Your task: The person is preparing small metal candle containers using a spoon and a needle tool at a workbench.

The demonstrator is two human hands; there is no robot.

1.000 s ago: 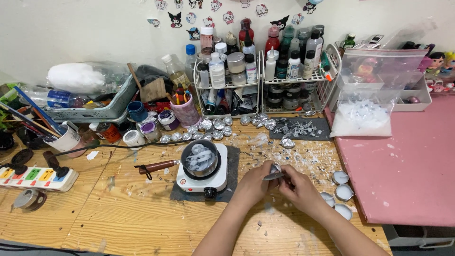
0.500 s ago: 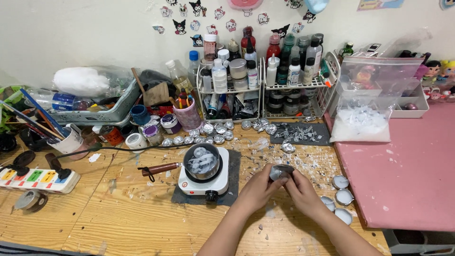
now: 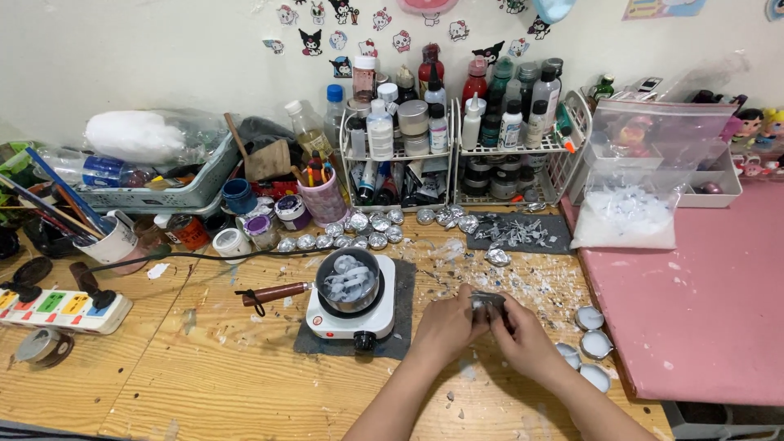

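Observation:
My left hand (image 3: 447, 325) and my right hand (image 3: 524, 338) meet over the wooden table (image 3: 204, 384), both pinching a small silvery foil-wrapped piece (image 3: 487, 301) between the fingertips. Just left of my hands stands a small white electric hot plate (image 3: 353, 320) on a dark mat. On it sits a little metal pot (image 3: 349, 280) with a wooden handle, holding pale lumps. A row of similar foil cups (image 3: 367, 222) lies behind the hot plate. Right of my right hand lie three small round white-filled tins (image 3: 594, 345).
Two wire racks (image 3: 457, 147) of bottles and jars stand against the wall. A clear bag of white flakes (image 3: 625, 216) sits on a pink mat (image 3: 702, 286). A power strip (image 3: 61, 309), a brush cup (image 3: 106, 238) and a grey basket (image 3: 155, 188) crowd the left side.
My hands stayed together right of the hot plate, shifting slightly while working the foil piece between the fingers. The head view tilted down a little.

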